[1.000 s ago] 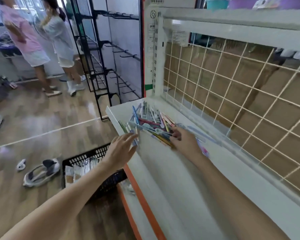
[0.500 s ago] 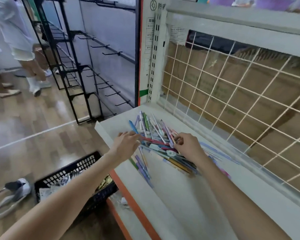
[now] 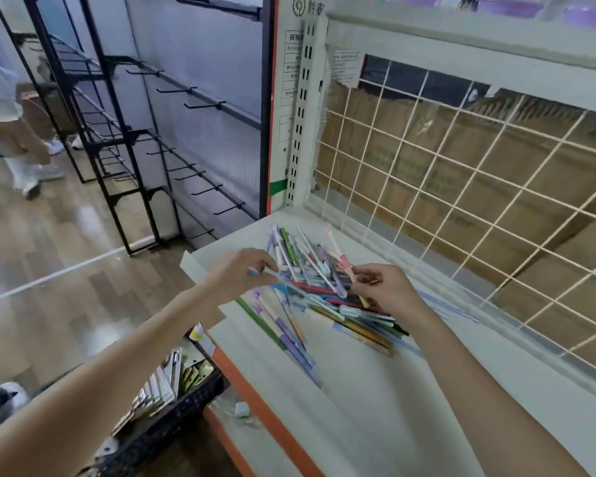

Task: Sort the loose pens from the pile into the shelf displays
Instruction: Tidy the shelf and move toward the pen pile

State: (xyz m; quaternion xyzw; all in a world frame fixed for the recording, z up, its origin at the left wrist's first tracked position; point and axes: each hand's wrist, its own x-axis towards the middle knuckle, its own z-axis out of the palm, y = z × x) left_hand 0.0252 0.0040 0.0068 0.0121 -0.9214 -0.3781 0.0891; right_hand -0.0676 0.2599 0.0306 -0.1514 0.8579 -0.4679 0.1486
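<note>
Nearest along the shelf board's (image 3: 375, 407) orange front edge, green and purple pens splay outward, their long axes running from that edge back toward the wire-grid rear. Just past them the left hand (image 3: 236, 278) pinches a light-blue pen (image 3: 272, 274) at the pile's left side, while the right hand (image 3: 381, 287) pinches a pink-orange pen (image 3: 345, 266) lying over the pile's middle. The pile of pens (image 3: 319, 297) sits between and under both hands, reaching on toward the far left corner; each hand is about equally near it.

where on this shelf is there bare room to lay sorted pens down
Bare shelf lies between the forearms, from the pen pile to the orange edge. A thin strip runs along the wire grid. It is crowded at the pile, where the left hand and right hand work.
</note>
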